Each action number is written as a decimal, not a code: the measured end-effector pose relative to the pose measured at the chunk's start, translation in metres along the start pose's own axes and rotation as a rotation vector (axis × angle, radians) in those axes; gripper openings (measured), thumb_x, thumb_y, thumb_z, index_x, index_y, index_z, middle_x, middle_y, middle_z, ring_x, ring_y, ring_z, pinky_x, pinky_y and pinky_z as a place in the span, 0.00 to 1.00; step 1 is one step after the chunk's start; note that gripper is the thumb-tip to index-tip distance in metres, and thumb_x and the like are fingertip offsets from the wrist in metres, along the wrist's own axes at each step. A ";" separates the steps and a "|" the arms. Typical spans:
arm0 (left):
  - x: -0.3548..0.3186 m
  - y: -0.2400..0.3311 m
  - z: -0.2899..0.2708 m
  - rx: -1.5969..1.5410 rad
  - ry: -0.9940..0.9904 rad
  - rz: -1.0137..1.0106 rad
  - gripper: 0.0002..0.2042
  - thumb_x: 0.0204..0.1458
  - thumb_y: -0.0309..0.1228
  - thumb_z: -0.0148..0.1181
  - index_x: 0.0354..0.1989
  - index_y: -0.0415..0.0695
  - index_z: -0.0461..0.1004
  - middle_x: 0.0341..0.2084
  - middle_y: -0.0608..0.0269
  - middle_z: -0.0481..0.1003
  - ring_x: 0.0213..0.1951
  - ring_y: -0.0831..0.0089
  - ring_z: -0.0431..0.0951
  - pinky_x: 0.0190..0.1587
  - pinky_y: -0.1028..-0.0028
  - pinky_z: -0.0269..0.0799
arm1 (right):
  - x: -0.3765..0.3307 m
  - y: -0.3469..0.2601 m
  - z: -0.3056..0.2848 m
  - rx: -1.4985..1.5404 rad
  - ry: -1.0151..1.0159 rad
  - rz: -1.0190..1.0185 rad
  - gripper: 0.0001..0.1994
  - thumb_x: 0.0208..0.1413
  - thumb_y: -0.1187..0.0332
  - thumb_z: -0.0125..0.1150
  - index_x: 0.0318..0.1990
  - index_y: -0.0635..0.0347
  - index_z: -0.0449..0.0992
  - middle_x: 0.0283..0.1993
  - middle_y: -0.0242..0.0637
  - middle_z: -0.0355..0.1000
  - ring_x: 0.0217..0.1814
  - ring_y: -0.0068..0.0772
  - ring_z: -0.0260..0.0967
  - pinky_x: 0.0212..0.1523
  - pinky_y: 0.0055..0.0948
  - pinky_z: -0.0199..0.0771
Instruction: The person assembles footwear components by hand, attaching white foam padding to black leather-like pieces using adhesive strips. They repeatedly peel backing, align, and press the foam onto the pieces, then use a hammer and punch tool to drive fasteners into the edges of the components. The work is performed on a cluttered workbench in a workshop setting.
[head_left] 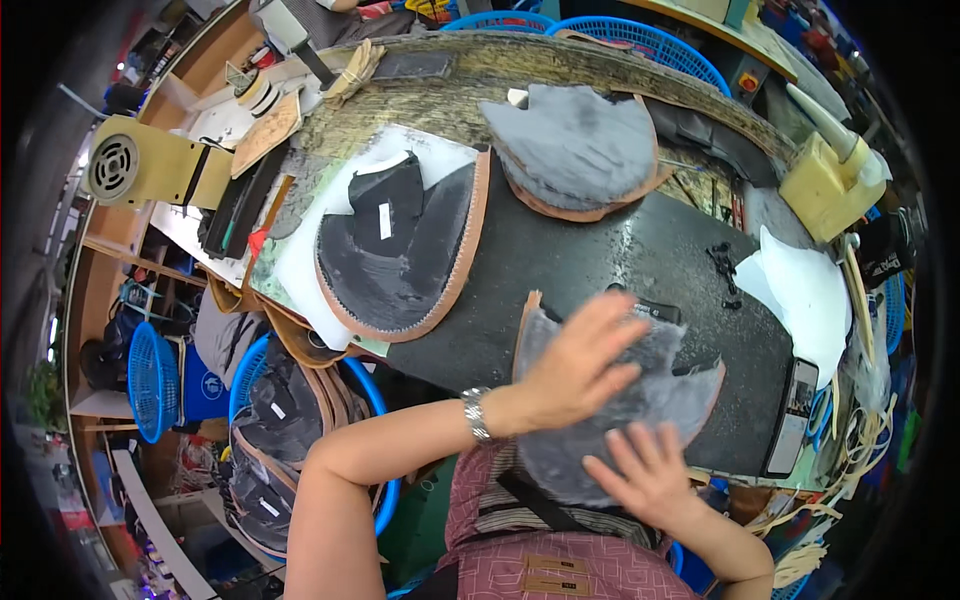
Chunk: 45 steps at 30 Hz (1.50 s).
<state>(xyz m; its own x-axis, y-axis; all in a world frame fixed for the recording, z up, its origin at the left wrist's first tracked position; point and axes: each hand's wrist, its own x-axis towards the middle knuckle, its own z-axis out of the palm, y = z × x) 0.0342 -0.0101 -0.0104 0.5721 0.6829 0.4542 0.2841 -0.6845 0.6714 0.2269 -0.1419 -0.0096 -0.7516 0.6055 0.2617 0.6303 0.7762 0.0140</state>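
Note:
A fuzzy grey piece with a brown edge, shaped like a shoe upper [560, 460], lies at the near edge of the black work surface, partly over my lap. Above its upper part is my left hand [585, 365], a metal watch on the wrist, fingers stretched out and apart. My right hand [650, 478] lies flat with spread fingers on the piece's right side. Neither hand grips anything. Farther off rests a similar grey fuzzy piece [580, 145]. To its left, a black-lined piece [400, 270] with a stitched brown rim and white label lies on white sheeting.
A blue basket [378, 385] of similar pieces stands at lower left. The black surface [440, 345] carries a phone [792, 418] and small black parts [722, 268] on the right. A yellowish container [825, 190] stands at far right, a beige machine [160, 165] at far left.

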 end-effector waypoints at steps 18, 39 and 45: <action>0.024 0.000 -0.193 -0.138 0.473 -0.449 0.20 0.50 0.22 0.53 0.53 0.37 0.61 0.46 0.60 0.65 0.46 0.75 0.66 0.51 0.77 0.61 | 0.070 0.227 -0.019 0.353 0.353 0.420 0.19 0.41 0.65 0.68 0.44 0.56 0.74 0.46 0.39 0.72 0.48 0.40 0.70 0.46 0.34 0.69; 0.293 0.007 0.174 0.221 -0.354 -0.385 0.13 0.44 0.31 0.59 0.39 0.42 0.76 0.38 0.53 0.76 0.45 0.57 0.74 0.49 0.62 0.67 | -0.056 0.320 -0.047 0.446 -0.233 1.076 0.15 0.35 0.68 0.68 0.30 0.62 0.70 0.29 0.39 0.71 0.37 0.40 0.69 0.36 0.32 0.67; 0.328 -0.013 0.201 0.275 -0.763 -0.313 0.18 0.40 0.33 0.60 0.42 0.40 0.76 0.44 0.49 0.74 0.49 0.59 0.74 0.51 0.66 0.68 | -0.059 0.262 -0.067 -0.313 0.092 0.413 0.10 0.40 0.74 0.64 0.25 0.61 0.66 0.24 0.40 0.66 0.31 0.43 0.64 0.32 0.36 0.65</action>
<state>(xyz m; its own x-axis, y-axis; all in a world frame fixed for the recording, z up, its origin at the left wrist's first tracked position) 0.3726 0.1720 0.0122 0.7682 0.5600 -0.3103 0.6341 -0.5987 0.4893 0.4494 0.0139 0.0435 -0.4173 0.8211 0.3894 0.9088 0.3784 0.1758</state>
